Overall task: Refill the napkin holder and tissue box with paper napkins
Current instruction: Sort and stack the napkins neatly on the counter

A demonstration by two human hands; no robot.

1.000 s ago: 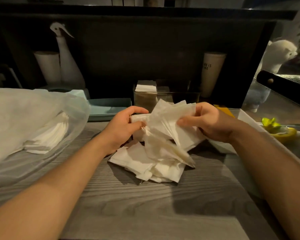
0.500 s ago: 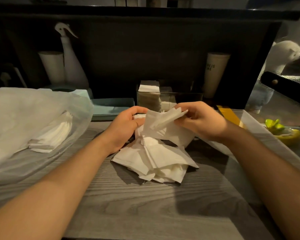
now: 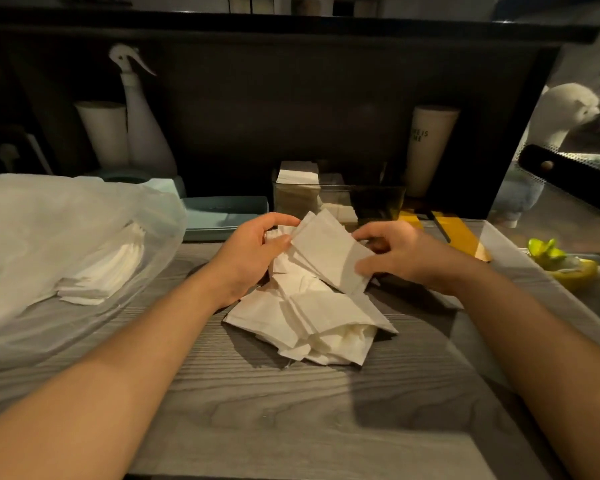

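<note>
The clear napkin holder [image 3: 338, 202] stands straight beyond both hands, a little nearer the right hand [image 3: 400, 252], its long side running left to right. Between the hands a folded napkin [image 3: 329, 251] slants over the loose pile [image 3: 312, 323] on the counter [image 3: 291, 410]. The left hand [image 3: 253, 252] pinches its upper left edge; the right hand's curled fingers pinch its right edge.

Grey wood-grain table [image 3: 291, 410] — loose napkins [image 3: 312, 323], plastic bag [image 3: 49, 230] on it.
</note>
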